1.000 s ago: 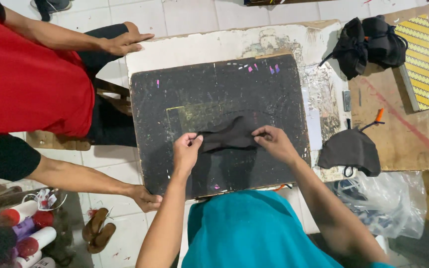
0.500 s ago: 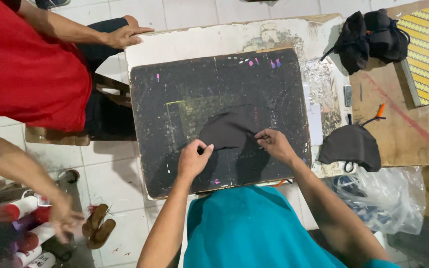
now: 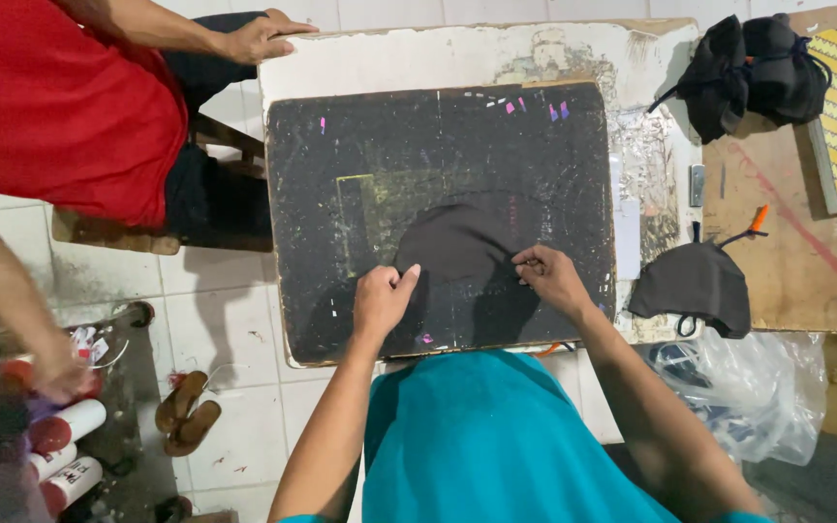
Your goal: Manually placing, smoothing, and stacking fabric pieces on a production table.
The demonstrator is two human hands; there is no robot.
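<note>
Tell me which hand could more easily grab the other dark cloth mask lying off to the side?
Probably the right hand: it pinches the dark cloth piece on the side nearer the spare mask; the left hand sits farther away.

Person in a teal top, arms bare

A plain teal short-sleeved shirt (image 3: 496, 446) fills the view at 6 o'clock, with no print or marking visible on the cloth. Both forearms are bare, with no watch or bracelet to be seen. The left hand (image 3: 380, 302) at 7 o'clock and the right hand (image 3: 552, 279) at 5 o'clock wear no gloves or rings.
</note>
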